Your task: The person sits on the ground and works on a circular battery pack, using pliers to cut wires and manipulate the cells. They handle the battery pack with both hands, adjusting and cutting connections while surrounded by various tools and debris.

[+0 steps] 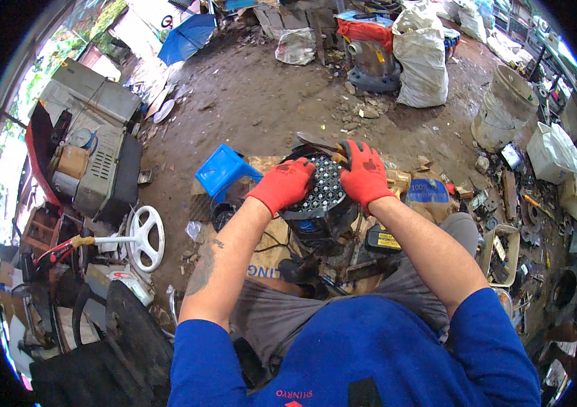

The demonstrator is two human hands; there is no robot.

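A black housing [315, 227] stands in front of me with a grid of round metal-topped cells [322, 186], apparently a battery pack, showing in its open top. My left hand [282, 182], in a red glove, has its fingers curled over the pack's left side. At the upper right of the pack my right hand [363, 175], also gloved in red, grips the wooden-looking handle [336, 158] of a hand tool, whose metal part [313, 141] lies across the back rim. Its exact kind is unclear. Cardboard [268, 261] lies under the pack.
A blue plastic bin [225, 167] and a black-and-yellow case [383, 239] lie beside the pack. A white wheel [146, 237] and metal scrap [105, 169] crowd the left. Sacks [424, 68], buckets [502, 108] and small debris cover the right. Dirt floor [234, 95] stretches beyond.
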